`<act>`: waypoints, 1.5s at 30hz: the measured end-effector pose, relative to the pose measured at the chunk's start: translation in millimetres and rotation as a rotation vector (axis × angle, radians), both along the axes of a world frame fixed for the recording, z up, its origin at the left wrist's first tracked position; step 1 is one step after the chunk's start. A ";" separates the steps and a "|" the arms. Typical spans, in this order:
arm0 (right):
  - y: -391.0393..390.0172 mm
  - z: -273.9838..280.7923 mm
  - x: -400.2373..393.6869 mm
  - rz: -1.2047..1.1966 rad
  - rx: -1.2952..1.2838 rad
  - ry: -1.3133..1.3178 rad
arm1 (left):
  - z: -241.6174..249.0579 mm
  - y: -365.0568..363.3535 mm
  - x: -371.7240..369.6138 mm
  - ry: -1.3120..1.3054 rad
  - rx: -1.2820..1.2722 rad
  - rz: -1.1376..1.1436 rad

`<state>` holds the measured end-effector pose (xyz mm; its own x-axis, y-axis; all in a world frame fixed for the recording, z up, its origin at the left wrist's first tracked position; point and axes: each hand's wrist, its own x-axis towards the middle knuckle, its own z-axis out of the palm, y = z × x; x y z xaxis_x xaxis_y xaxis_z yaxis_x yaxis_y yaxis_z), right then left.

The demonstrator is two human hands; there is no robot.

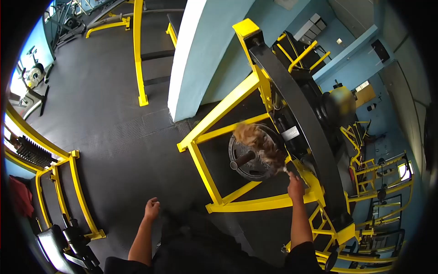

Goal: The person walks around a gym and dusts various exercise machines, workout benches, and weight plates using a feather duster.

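Note:
My right hand (296, 187) is closed round the thin handle of a brown feather duster (256, 139). The duster's fluffy head lies across the front of a dark round weight plate (237, 148), hiding much of its upper and right part. A metal peg (242, 160) sticks out from the plate's middle. The plate sits within the yellow frame (200, 170) of a gym machine. Away to the left, my left hand (152, 209) hangs over the black floor, its fingers curled in and nothing visible in them.
A long black curved beam (301, 105) rises along the machine's right side. Behind it stands a blue and white wall corner (194, 68). Another yellow machine (84, 196) is at left, with a red cloth (20, 195) beside it. An exercise bike (35, 75) stands farther off.

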<state>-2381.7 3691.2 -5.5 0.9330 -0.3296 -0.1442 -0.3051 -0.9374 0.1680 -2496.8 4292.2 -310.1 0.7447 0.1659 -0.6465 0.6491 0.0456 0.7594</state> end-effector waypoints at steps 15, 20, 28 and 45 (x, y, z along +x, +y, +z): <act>2.1 38.0 10.6 -0.202 0.052 -0.115 | 87.0 -149.3 135.9 -0.184 -0.187 -0.454; 49.1 -31.6 -119.3 -0.343 0.234 -0.326 | 57.9 -135.3 117.3 -0.134 -0.216 -0.416; 188.2 -108.2 -191.6 -0.548 0.328 -0.215 | 36.0 -99.3 68.4 -0.022 -0.247 -0.385; 207.6 -123.0 -40.5 -0.241 0.403 0.023 | 47.4 32.1 44.3 -0.044 0.081 -0.348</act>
<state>-2422.2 3898.8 -128.5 0.8320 -0.4496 -0.3251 -0.5223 -0.8323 -0.1857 -2452.5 4324.3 -262.8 0.7927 -0.0530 -0.6073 0.5813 -0.2343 0.7792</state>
